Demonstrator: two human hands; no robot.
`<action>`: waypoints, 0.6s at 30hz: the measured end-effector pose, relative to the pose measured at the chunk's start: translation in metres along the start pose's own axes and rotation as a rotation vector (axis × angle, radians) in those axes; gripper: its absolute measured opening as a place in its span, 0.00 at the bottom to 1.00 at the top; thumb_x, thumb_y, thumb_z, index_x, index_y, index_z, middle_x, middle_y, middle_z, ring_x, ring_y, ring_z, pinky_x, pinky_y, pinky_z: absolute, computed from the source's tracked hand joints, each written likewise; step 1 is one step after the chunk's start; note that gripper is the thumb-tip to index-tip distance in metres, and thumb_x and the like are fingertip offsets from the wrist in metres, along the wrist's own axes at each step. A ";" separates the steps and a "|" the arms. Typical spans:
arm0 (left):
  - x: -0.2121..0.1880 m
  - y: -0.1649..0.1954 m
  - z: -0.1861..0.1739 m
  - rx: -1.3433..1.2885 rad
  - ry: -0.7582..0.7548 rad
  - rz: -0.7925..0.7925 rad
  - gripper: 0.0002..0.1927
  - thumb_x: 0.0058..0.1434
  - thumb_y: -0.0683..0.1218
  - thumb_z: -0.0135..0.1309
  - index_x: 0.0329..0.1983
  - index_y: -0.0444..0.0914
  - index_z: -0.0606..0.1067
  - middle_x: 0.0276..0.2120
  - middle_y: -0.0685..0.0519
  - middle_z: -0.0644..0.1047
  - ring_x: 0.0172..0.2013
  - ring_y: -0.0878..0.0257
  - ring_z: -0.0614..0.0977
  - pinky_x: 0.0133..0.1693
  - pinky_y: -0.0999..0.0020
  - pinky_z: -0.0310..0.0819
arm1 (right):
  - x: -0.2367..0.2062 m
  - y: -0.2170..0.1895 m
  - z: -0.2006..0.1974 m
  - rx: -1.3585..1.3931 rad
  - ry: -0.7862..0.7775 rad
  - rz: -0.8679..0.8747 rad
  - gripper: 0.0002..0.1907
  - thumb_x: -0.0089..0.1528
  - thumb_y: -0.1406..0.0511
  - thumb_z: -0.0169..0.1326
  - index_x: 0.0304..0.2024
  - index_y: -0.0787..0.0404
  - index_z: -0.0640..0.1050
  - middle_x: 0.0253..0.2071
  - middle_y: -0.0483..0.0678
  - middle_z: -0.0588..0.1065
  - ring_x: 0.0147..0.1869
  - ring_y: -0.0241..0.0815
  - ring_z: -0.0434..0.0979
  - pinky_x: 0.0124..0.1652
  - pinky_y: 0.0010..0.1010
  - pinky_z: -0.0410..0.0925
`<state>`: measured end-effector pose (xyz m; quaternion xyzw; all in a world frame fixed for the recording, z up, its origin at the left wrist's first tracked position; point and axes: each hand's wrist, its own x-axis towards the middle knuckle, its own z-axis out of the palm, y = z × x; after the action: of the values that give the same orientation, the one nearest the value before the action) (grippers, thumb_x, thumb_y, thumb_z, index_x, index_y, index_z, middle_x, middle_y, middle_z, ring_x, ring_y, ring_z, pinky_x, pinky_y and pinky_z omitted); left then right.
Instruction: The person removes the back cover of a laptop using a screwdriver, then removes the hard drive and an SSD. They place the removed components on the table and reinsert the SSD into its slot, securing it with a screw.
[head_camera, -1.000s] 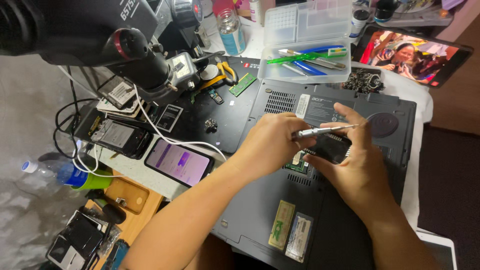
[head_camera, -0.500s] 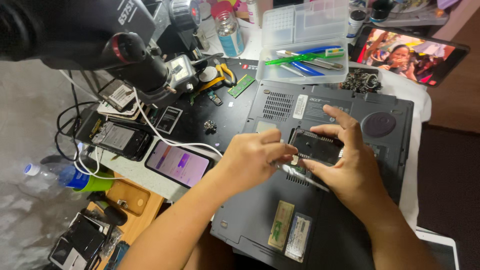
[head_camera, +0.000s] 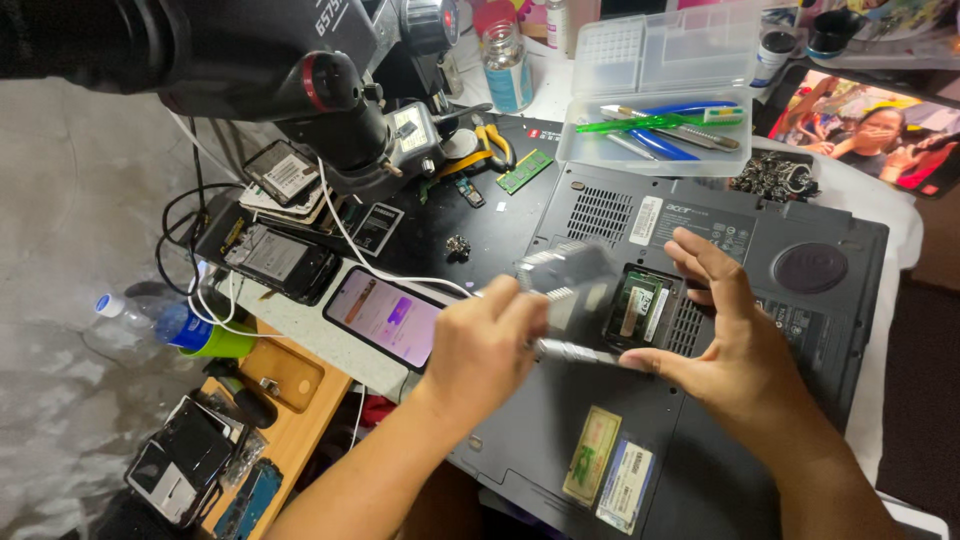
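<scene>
Small grey cover panel (head_camera: 572, 285), blurred, lifted off the open memory bay (head_camera: 645, 308) in the underside of the upturned grey laptop (head_camera: 800, 250); panel tilted up, long axis running roughly left-right across the bay, its left end raised; left hand (head_camera: 480, 345) curled closed about the panel's near edge, seemingly also about the silver screwdriver (head_camera: 580, 352); screwdriver lies near level, tip pointing right toward the right hand (head_camera: 735, 345), which is spread open, thumb tip touching the tool's end, holding nothing firmly. Best lift the panel straight clear, not dragging over the green module; keep the tool tip off the board.
</scene>
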<state>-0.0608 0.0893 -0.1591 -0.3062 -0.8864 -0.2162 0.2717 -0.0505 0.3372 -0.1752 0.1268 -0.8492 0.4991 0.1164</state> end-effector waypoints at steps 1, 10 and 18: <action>0.000 -0.005 0.000 0.074 0.012 -0.030 0.11 0.49 0.38 0.60 0.35 0.40 0.75 0.30 0.51 0.72 0.26 0.51 0.78 0.28 0.57 0.70 | 0.001 -0.001 -0.001 -0.015 0.010 -0.021 0.58 0.42 0.62 0.73 0.71 0.51 0.56 0.67 0.57 0.70 0.68 0.49 0.72 0.40 0.30 0.74; 0.015 -0.044 0.022 0.430 0.096 -0.258 0.07 0.52 0.42 0.63 0.26 0.40 0.74 0.28 0.50 0.74 0.25 0.50 0.79 0.29 0.56 0.71 | 0.003 -0.007 0.001 -0.019 0.012 0.037 0.48 0.46 0.62 0.70 0.67 0.56 0.64 0.62 0.54 0.74 0.65 0.46 0.74 0.41 0.30 0.76; 0.020 -0.036 0.037 0.478 -0.106 -0.458 0.09 0.50 0.45 0.65 0.26 0.38 0.75 0.31 0.49 0.77 0.28 0.48 0.82 0.29 0.56 0.76 | 0.002 0.003 0.002 0.006 0.036 -0.016 0.42 0.50 0.64 0.68 0.65 0.60 0.66 0.61 0.55 0.74 0.64 0.47 0.75 0.55 0.36 0.72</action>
<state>-0.1108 0.0927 -0.1827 -0.0375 -0.9707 -0.0414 0.2336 -0.0534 0.3363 -0.1777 0.1251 -0.8445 0.5027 0.1356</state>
